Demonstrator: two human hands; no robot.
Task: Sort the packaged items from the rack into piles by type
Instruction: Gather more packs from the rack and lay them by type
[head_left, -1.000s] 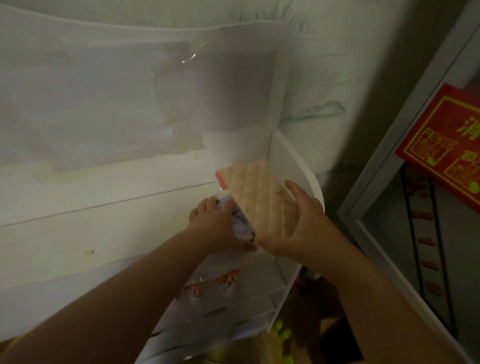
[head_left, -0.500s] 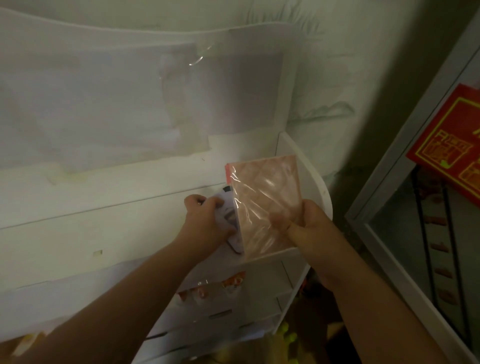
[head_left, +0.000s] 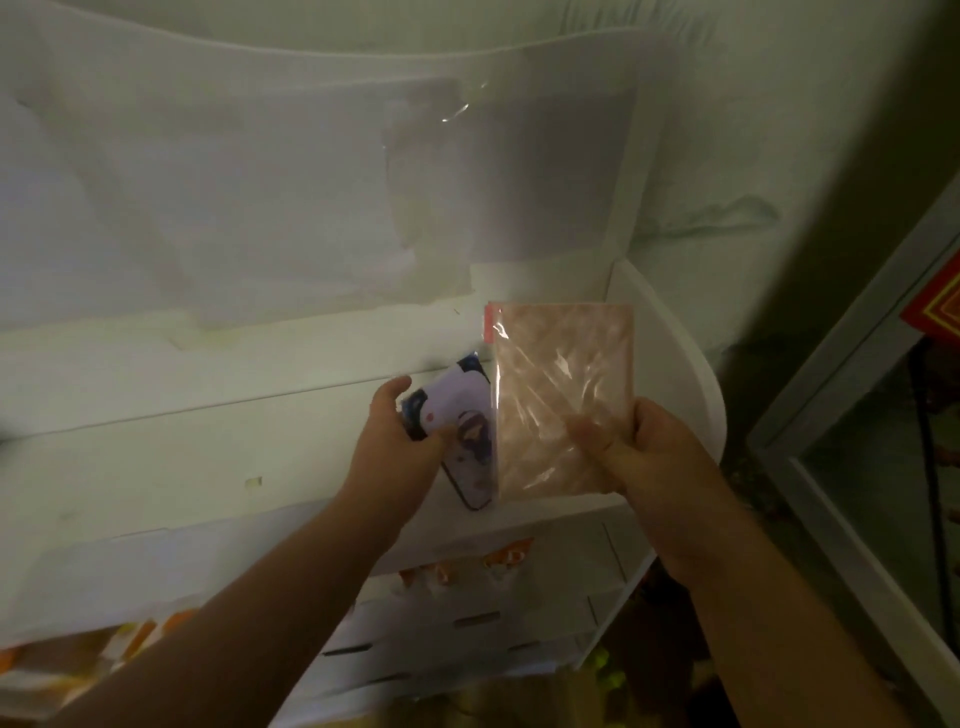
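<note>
Left hand (head_left: 400, 447) clamped on white phone-case pkt (head_left: 460, 426); right hand (head_left: 649, 452) pinching pink pkt (head_left: 561, 395), pkts touching, above rack (head_left: 691, 374)

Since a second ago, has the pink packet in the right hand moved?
Yes. The pink packet has turned from tilted to upright, its face now toward the camera, and shifted slightly right toward the rack's curved side panel.

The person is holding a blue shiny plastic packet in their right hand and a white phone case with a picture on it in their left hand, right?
Not quite. In the head view the shiny plastic packet in the right hand is pinkish-peach with a red strip at its top corner, not blue. The rest holds: the left hand grips a white phone case with a picture on it.
</note>
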